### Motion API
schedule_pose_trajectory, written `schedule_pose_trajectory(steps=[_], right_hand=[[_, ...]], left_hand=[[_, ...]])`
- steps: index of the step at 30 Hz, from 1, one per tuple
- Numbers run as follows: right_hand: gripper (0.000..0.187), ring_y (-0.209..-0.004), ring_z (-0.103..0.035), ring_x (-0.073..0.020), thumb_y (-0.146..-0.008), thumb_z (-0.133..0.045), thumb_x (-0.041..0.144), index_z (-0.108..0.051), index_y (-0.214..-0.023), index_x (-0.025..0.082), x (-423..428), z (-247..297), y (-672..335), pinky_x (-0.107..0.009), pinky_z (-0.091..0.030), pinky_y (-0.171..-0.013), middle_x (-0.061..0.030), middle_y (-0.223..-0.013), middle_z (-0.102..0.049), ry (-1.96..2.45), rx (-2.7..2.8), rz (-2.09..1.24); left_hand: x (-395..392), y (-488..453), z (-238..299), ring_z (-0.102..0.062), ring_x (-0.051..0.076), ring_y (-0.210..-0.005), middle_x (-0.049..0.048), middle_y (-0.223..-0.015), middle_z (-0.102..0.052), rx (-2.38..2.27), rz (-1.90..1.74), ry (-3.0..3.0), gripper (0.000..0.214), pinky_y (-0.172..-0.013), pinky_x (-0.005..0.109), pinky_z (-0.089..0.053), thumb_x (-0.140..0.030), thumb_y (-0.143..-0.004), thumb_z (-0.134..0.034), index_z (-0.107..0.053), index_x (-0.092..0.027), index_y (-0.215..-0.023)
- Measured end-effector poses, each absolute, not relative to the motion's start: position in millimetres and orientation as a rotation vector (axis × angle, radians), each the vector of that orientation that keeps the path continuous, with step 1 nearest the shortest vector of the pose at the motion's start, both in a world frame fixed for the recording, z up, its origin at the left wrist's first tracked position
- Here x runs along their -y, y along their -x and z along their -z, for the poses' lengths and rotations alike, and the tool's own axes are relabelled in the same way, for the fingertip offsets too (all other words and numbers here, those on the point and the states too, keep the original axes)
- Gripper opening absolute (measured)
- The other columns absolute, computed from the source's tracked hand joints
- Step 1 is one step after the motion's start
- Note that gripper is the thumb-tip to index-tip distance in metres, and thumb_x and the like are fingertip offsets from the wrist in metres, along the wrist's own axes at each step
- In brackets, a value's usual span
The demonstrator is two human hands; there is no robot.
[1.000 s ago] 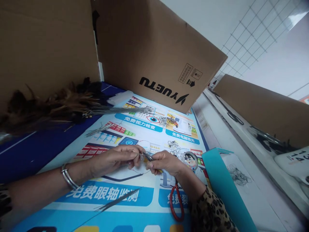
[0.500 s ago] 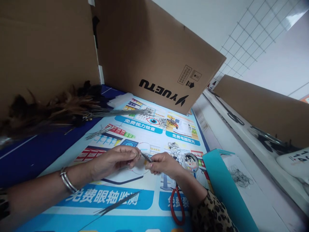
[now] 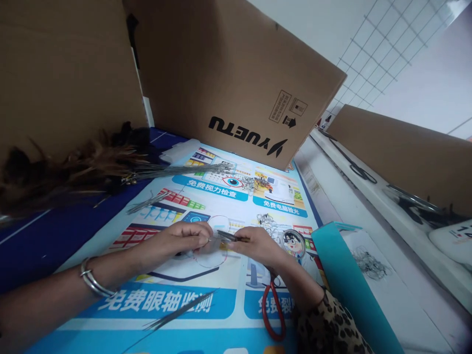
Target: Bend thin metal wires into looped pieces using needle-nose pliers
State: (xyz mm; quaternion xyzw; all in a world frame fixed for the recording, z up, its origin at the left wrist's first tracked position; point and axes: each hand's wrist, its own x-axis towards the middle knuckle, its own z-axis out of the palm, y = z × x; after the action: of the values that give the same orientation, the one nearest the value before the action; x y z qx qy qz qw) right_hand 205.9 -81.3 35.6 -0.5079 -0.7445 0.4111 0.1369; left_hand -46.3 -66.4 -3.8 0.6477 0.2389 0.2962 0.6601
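Observation:
My left hand (image 3: 190, 238) is closed in a pinch at the centre, its fingertips on a thin wire (image 3: 210, 240) that barely shows. Facing it, my right hand (image 3: 256, 246) grips a slim metal tool (image 3: 227, 236) with two pointed jaws; whether it is tweezers or small pliers I cannot tell. The jaws point left, slightly apart, a short way from the left fingertips. Under my right wrist lies a red-handled tool, likely scissors (image 3: 266, 314), its upper part hidden. Nearer me rests a bundle of thin grey wires (image 3: 180, 310).
Brown feathers with wire stems (image 3: 88, 160) lie at the left. More wire pieces (image 3: 149, 200) and dark tangled wire (image 3: 266, 223) are on the printed mat (image 3: 206, 339). A round clear-lidded tin (image 3: 294, 243) and a teal box (image 3: 342, 280) stand right. Cardboard (image 3: 236, 73) rises behind.
The tool's jaws have drawn right, away from my left fingertips, and now look apart and more level. The wire between the hands shows less. The camera view has shifted slightly.

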Motion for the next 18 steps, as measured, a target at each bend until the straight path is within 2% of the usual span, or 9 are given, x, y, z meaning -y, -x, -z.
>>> schedule_pose_trajectory(steps=[9,14,18], right_hand=[[0.029,-0.065,-0.05,-0.0099,-0.086,-0.069,0.043,-0.066,-0.071,0.018,82.3,-27.6,-201.0,-0.022,-0.026,-0.057,0.0037,-0.065,-0.054,1.443,2.356,-0.952],[0.022,-0.07,-0.055,-0.0125,-0.087,-0.069,0.038,-0.07,-0.075,0.019,78.4,-20.0,-201.9,-0.023,-0.029,-0.059,0.001,-0.071,-0.061,1.57,2.322,-0.645],[0.021,-0.076,-0.058,-0.0149,-0.09,-0.065,0.038,-0.07,-0.08,0.02,73.8,-5.5,-203.7,-0.024,-0.034,-0.064,-0.0011,-0.075,-0.065,1.572,2.275,-0.436]], left_hand=[[69.4,44.7,1.8,-0.049,0.013,-0.066,-0.0008,-0.073,-0.055,-0.516,-0.634,-1.35,0.03,-0.065,0.025,-0.038,-0.039,-0.093,-0.057,-0.064,-0.017,-0.073],[70.0,42.9,8.6,-0.053,0.015,-0.062,0.0021,-0.067,-0.063,-0.591,-0.575,-1.204,0.028,-0.061,0.027,-0.039,-0.043,-0.094,-0.055,-0.063,-0.017,-0.085],[67.8,44.9,18.1,-0.053,0.015,-0.056,0.0017,-0.062,-0.062,-0.646,-0.56,-1.179,0.032,-0.055,0.026,-0.034,-0.046,-0.095,-0.052,-0.061,-0.017,-0.086]])
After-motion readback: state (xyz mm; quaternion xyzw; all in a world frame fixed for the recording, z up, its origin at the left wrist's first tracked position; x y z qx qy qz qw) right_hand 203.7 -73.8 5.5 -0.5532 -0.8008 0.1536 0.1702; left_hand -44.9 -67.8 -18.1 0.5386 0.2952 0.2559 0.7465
